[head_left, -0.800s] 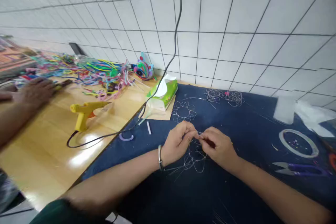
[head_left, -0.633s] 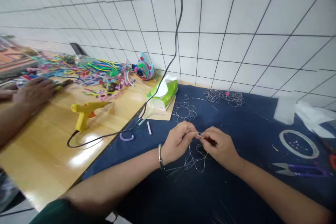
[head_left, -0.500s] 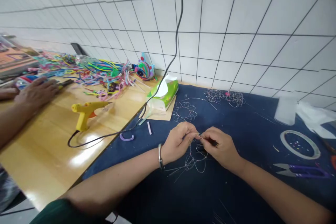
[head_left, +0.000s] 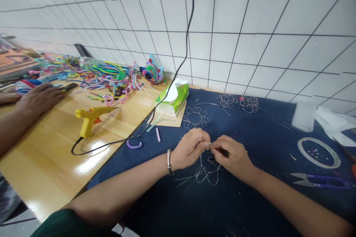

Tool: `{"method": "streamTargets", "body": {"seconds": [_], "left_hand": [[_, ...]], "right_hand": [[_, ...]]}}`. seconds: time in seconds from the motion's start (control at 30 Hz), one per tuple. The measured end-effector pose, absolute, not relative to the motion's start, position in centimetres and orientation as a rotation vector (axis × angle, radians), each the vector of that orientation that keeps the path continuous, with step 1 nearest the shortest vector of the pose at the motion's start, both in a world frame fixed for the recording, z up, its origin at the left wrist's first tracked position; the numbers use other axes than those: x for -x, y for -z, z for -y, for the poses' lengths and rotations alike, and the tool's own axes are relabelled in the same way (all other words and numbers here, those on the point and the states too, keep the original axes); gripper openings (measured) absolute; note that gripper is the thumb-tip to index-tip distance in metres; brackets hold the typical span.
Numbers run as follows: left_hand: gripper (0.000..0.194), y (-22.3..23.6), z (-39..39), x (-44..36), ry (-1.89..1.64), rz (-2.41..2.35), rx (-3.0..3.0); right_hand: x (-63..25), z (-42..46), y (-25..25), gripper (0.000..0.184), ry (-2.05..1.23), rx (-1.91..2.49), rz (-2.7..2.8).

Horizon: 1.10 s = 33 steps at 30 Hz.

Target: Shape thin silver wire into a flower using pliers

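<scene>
My left hand (head_left: 191,148) and my right hand (head_left: 231,154) meet over the dark blue cloth, each with thumb and fingers pinched on thin wire. From between them hangs a looped wire flower (head_left: 207,174) with small pinkish beads at its joints; its upper part is hidden by my fingers. Several straight wire pieces (head_left: 187,181) lie below my left hand. Just beyond my hands, a round wire flower (head_left: 195,117) lies flat on the cloth. Tangled beaded wire shapes (head_left: 237,102) sit farther back.
On the right are a ring-shaped dish (head_left: 302,155) with tiny beads and purple thread snips (head_left: 319,181). To the left are a tissue pack (head_left: 178,100), a yellow glue gun (head_left: 90,122) with its cord, and colourful craft stems (head_left: 111,77). Another person's hand (head_left: 39,100) rests at the far left.
Both my hands stay almost in place, still pinching the wire. My right fingers have shifted slightly, and a thin tip now shows beyond my right hand.
</scene>
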State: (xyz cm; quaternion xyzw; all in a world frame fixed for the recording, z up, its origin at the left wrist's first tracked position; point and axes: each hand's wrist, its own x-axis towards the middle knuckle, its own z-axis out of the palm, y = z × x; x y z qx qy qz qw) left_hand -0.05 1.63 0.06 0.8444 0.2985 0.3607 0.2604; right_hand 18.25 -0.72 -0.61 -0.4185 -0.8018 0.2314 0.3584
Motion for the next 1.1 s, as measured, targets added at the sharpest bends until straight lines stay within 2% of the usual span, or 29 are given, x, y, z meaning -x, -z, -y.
{"method": "streamTargets", "body": {"seconds": [0.53,1.1], "left_hand": [[0.014,0.02,-2.30,0.36,-0.857,-0.750,-2.350],[0.014,0.25,-2.04,0.47,-0.953,-0.876,-2.116]], "right_hand": [[-18.39,0.70,1.07,0.010,-0.593,1.058,2.083],[-18.45,0.47,0.95,0.010,-0.663,1.081,2.040]]}}
